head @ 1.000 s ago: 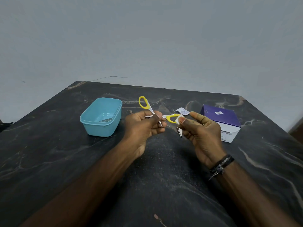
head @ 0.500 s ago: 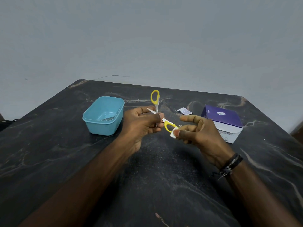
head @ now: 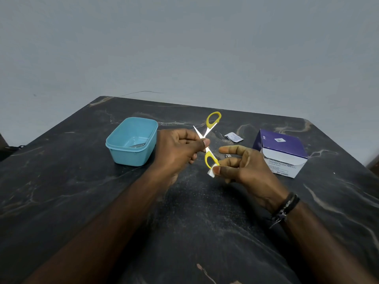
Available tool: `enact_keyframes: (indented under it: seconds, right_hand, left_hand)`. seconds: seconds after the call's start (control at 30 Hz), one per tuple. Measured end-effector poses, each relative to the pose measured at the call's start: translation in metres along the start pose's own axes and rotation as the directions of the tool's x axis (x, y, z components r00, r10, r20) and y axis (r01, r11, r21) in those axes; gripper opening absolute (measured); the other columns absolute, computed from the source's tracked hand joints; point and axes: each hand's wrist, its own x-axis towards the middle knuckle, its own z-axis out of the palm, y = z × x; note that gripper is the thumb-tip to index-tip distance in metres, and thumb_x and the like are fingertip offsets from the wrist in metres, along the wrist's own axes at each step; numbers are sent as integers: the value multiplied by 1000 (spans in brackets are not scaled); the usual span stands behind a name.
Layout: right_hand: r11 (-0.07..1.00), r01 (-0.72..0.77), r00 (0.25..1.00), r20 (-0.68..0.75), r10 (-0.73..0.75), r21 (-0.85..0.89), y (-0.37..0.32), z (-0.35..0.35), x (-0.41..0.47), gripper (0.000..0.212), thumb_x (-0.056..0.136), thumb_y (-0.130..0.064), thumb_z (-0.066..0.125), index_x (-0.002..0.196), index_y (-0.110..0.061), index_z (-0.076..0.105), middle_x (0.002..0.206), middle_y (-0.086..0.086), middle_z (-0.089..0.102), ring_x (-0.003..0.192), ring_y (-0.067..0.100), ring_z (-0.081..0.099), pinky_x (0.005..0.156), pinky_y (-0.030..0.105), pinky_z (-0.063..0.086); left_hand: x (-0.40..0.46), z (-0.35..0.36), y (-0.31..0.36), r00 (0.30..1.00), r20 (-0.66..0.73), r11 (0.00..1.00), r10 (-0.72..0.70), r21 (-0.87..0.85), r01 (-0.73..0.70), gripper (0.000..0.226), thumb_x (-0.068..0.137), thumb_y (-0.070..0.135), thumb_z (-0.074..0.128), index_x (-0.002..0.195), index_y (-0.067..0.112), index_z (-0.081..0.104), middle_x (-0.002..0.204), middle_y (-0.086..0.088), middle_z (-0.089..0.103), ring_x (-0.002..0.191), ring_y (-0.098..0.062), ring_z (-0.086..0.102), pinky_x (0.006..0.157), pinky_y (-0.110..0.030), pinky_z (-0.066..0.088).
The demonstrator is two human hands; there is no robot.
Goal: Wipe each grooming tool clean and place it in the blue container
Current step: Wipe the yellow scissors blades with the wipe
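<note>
My left hand (head: 176, 149) pinches the small yellow-handled scissors (head: 209, 134) near their pivot, blades spread apart, one yellow loop up and the other down. My right hand (head: 244, 167) presses a small white wipe (head: 211, 172) against the lower yellow loop with thumb and fingers. The blue container (head: 131, 152) stands on the table left of my left hand, and a metal tool lies inside it.
A purple and white box of alcohol swabs (head: 281, 152) stands to the right. A torn white wipe sachet (head: 233, 137) lies behind my hands. A small metal piece (head: 228, 155) rests on the dark marble table (head: 61, 191) near my right fingers.
The scissors have turned clockwise in my left hand; the upper loop swung right and the lower loop dropped. My right hand followed the lower loop down with the wipe.
</note>
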Motion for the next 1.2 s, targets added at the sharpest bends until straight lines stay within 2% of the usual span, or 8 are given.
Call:
enact_keyframes:
  seconds: [0.2, 0.37, 0.6, 0.67, 0.83, 1.0, 1.07, 1.2]
  right_hand:
    - [999, 6, 1000, 7, -6, -49, 3, 2, 1, 43, 80, 11, 68, 117, -6, 52, 73, 12, 74, 64, 21, 66, 47, 22, 44]
    - [998, 30, 1000, -8, -30, -51, 3, 0, 1, 50, 77, 3, 75, 117, -7, 49, 77, 16, 75, 65, 23, 70, 47, 23, 47]
    - [989, 85, 991, -91, -96, -119, 4, -2, 2, 50, 74, -3, 80, 115, -9, 52, 77, 9, 76, 68, 25, 72, 49, 22, 48]
    - [984, 102, 987, -105, -118, -149, 4, -2, 2, 48, 75, -6, 80, 115, -10, 54, 77, 5, 76, 69, 21, 73, 52, 21, 48]
    - [980, 134, 981, -118, -153, -149, 7, 0, 3, 48, 75, -4, 80, 116, -9, 56, 79, 3, 77, 75, 15, 73, 73, 24, 56]
    - [985, 142, 977, -147, -156, -101, 10, 2, 4, 50, 77, -2, 78, 120, -9, 55, 80, 5, 77, 78, 19, 74, 80, 34, 57]
    - [986, 133, 980, -135, -146, -97, 11, 3, 4, 51, 78, -2, 78, 122, -10, 53, 80, 6, 77, 78, 20, 74, 78, 32, 56]
    - [990, 118, 987, -98, -125, -80, 10, 5, 4, 52, 79, -3, 76, 123, -10, 51, 75, 4, 76, 68, 12, 71, 64, 19, 49]
  left_hand:
    - [0, 2, -3, 999, 0, 997, 38, 70, -38, 17, 79, 10, 78, 84, -4, 70, 73, -22, 71, 45, -10, 50, 44, -22, 43]
    - [2, 2, -6, 997, -55, 995, 58, 88, -53, 14, 80, 11, 78, 82, 0, 71, 69, -15, 72, 46, -10, 56, 46, -24, 49]
    - [4, 0, -9, 995, -101, 999, 10, 47, -6, 16, 80, 10, 78, 81, -4, 70, 65, -13, 71, 47, -13, 58, 46, -24, 49]
    - [4, -1, -8, 997, -81, 999, 13, 48, -9, 16, 80, 9, 78, 81, -4, 70, 64, -12, 70, 48, -12, 59, 47, -23, 50]
    - [-2, 2, -8, 999, 29, 994, 14, 111, -17, 16, 79, 10, 78, 81, -4, 69, 63, -11, 70, 51, -12, 60, 51, -25, 51]
    - [-3, 6, -11, 998, 69, 992, 2, 124, -11, 18, 80, 11, 78, 82, -5, 69, 63, -12, 70, 51, -14, 61, 51, -27, 51]
    - [-4, 6, -11, 998, 66, 992, 10, 125, -19, 17, 79, 11, 78, 82, -4, 70, 65, -13, 71, 52, -16, 62, 51, -27, 51]
    - [-3, 7, -12, 998, 57, 992, 14, 122, -21, 16, 79, 11, 78, 81, -2, 70, 63, -12, 70, 52, -16, 62, 52, -28, 52]
